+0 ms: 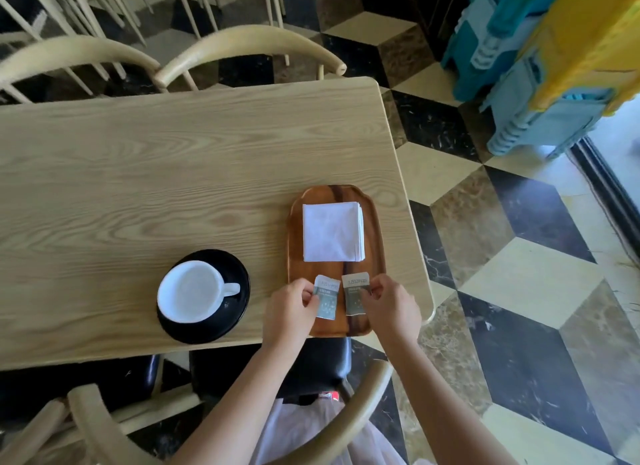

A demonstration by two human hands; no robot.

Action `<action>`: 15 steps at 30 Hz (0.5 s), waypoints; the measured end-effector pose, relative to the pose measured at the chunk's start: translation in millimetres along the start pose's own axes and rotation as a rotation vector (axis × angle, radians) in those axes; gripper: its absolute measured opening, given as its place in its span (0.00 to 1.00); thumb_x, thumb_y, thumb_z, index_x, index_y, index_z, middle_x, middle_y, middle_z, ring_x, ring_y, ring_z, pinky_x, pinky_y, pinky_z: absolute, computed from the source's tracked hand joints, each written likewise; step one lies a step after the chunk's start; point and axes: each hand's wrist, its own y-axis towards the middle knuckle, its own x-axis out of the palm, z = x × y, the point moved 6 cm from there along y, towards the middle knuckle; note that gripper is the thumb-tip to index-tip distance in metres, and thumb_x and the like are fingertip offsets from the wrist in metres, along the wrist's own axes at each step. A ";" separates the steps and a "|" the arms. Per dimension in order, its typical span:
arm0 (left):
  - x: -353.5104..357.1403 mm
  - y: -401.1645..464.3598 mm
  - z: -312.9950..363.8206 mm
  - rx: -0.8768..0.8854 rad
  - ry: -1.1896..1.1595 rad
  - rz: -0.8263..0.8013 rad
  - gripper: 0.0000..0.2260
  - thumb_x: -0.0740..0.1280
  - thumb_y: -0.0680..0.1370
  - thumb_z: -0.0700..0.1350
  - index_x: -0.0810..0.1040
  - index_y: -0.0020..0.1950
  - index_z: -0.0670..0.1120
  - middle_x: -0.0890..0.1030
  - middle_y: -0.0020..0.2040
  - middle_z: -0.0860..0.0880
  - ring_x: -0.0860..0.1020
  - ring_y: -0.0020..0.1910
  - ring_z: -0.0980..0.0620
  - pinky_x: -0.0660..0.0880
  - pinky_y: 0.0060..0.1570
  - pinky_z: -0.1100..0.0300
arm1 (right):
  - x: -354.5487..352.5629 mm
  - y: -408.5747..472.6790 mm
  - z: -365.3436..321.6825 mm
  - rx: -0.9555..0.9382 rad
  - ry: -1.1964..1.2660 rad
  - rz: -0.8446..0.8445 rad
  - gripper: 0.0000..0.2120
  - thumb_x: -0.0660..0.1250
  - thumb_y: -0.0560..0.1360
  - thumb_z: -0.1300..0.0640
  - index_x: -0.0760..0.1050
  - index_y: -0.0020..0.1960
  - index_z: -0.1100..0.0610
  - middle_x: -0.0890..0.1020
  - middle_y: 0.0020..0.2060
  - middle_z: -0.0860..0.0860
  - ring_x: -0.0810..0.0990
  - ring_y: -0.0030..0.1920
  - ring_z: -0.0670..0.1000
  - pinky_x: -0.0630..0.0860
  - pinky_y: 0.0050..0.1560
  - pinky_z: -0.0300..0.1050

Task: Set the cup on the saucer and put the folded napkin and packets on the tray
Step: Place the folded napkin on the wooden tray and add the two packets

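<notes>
Each hand pinched one sugar packet over the near end of the wooden tray (297, 222): left hand (289, 312) on the left packet (327, 298), right hand (393, 308) on the right packet (356, 294), long axes pointing toward the folded napkin (332, 232) beyond; the cup (190, 291) sat on its saucer (239, 274).

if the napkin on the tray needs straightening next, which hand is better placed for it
Probably the right hand. It sits on the side where the napkin has its loose edges, with a straight path up the tray. The left hand is nearer the cup. Both hold packets.
</notes>
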 end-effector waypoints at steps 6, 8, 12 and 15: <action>-6.3 -5.5 8.0 0.177 0.368 0.133 0.10 0.70 0.71 0.47 0.76 0.50 0.46 0.78 0.48 0.49 0.77 0.44 0.49 0.76 0.36 0.55 | -6.0 -1.0 -0.3 -0.135 -0.257 0.168 0.10 0.69 0.68 0.49 0.75 0.47 0.52 0.80 0.44 0.49 0.76 0.40 0.52 0.66 0.48 0.48; -6.5 -12.7 13.2 0.382 0.397 0.183 0.16 0.72 0.68 0.45 0.76 0.54 0.45 0.77 0.54 0.47 0.77 0.52 0.46 0.78 0.44 0.52 | -8.4 -8.0 -6.4 -0.339 -0.335 0.241 0.17 0.73 0.66 0.51 0.76 0.52 0.53 0.80 0.51 0.52 0.78 0.50 0.55 0.71 0.50 0.51; 11.8 -25.1 12.5 0.708 0.436 0.063 0.19 0.73 0.68 0.41 0.78 0.57 0.45 0.77 0.63 0.46 0.73 0.65 0.48 0.71 0.61 0.46 | 2.5 -23.2 -16.2 -0.761 -0.366 0.174 0.20 0.73 0.67 0.58 0.78 0.58 0.56 0.78 0.62 0.54 0.74 0.64 0.55 0.73 0.60 0.55; 16.8 -23.6 6.8 0.644 0.431 0.020 0.20 0.75 0.67 0.41 0.79 0.58 0.46 0.78 0.62 0.47 0.75 0.63 0.50 0.71 0.60 0.47 | 9.9 -19.5 -12.9 -0.719 -0.366 0.066 0.20 0.75 0.66 0.61 0.78 0.57 0.58 0.80 0.60 0.54 0.74 0.64 0.56 0.72 0.62 0.58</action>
